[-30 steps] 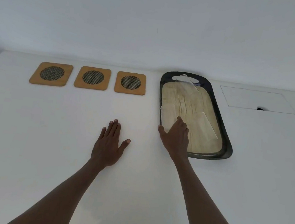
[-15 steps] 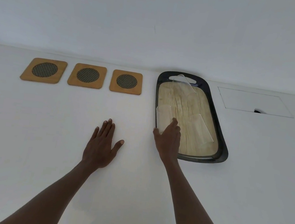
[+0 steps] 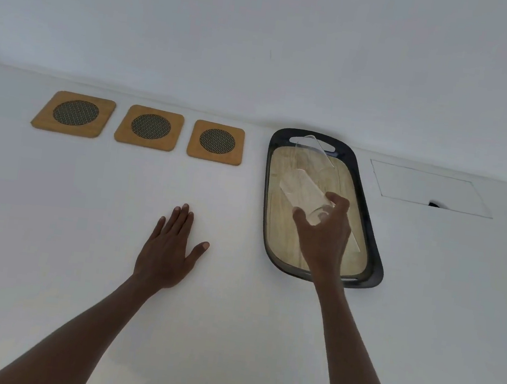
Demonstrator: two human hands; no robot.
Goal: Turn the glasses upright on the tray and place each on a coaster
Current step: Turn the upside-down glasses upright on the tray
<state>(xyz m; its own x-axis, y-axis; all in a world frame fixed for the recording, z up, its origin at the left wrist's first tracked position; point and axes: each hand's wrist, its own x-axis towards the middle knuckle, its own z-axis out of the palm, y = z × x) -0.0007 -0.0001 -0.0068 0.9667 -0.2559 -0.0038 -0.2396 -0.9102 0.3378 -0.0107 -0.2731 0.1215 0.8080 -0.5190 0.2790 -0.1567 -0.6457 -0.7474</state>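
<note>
A dark oval tray with a wood-look base lies on the white table. My right hand is over it, shut on a clear glass that is lifted and tilted, pointing up and left. A second glass stands upside down at the tray's far end. A third glass shows only partly behind my right hand. Three wooden coasters with dark mesh centres lie in a row to the left: left coaster, middle coaster, right coaster. My left hand rests flat on the table, fingers spread.
A rectangular flush panel with a small dark notch is set into the table right of the tray. A white wall rises directly behind the coasters and tray.
My right hand closed on the near-left glass and lifted it off the tray, tilting it. The left hand stayed flat on the table.
</note>
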